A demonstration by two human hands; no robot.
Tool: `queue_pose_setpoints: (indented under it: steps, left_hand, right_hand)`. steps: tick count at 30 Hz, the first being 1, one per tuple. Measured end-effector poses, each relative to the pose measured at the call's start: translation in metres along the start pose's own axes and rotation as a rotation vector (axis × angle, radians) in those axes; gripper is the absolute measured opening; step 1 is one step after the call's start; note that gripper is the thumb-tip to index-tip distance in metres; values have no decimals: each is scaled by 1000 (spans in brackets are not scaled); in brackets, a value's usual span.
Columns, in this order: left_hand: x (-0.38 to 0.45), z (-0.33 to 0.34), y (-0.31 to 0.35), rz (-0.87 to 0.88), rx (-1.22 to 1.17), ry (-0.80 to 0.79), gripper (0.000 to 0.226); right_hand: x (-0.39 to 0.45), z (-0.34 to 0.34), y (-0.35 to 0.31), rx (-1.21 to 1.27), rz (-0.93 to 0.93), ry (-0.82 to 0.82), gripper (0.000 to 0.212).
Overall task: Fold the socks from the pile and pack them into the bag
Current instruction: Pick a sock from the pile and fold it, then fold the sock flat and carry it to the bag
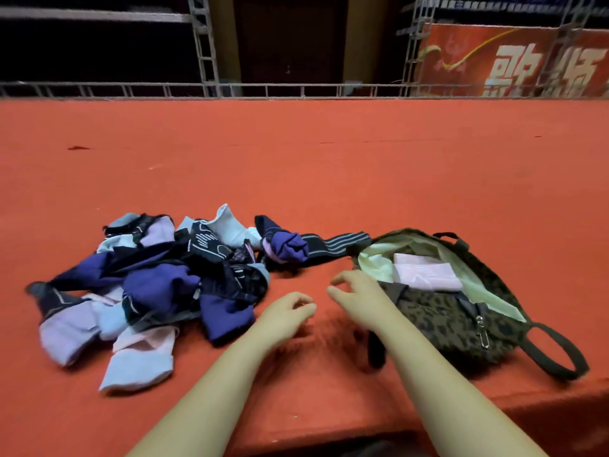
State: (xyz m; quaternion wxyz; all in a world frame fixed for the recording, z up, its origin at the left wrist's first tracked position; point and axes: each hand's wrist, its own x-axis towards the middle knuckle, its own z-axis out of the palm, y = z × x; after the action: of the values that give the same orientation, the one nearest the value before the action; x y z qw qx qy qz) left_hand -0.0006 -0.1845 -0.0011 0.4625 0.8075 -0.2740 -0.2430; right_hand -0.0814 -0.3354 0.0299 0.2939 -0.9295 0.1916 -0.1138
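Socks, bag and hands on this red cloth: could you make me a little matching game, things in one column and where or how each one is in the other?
Things:
1. sock pile
2. bag
3. folded pink sock
4. right hand

Places or states:
A. inside the open bag
B. lying open at the right, leopard pattern outside, pale green lining
C. loose and unfolded at the left of the red cloth
D. holding nothing, fingers loosely curled, just left of the bag's opening

Pairs: 1-C, 2-B, 3-A, 4-D
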Motion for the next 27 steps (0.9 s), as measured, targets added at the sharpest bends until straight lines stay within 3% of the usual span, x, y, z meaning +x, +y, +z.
queue_pose_setpoints:
  steps: [4,9,13,15,17,19,23,25,27]
  left_hand:
    - [-39,-40,-34,-89,-106,37,11]
    - [-75,-94,-67,-123,-154,142,11]
    - [-90,-119,-83,-145,-212,168,11]
    - [-95,-123,-84,-136,-235,166,11]
    - [-97,-124,-86,-110,-259,190,10]
    - [-98,-123,-87,-61,-259,254,10]
    - [-94,-118,-91,-2,-415,385,22]
    - [-90,-110,-88,-54,-611,334,27]
    - [-86,-101,-89,-40,-617,274,29]
  right_hand:
    - [-2,52,-34,47,-44,-88,25]
    - [6,93,-71,308,-46,-189,9]
    - [11,127,-92,482,5,-98,38]
    - [15,140,-96,402,-37,-51,37]
    - [19,146,-97,296,-66,-9,16]
    - [19,146,-96,279,-80,8,25]
    - [-5,131,-103,616,-79,-96,28]
    - [-22,126,-105,736,-93,-124,23]
    - [-40,126,-106,758,-117,-196,15]
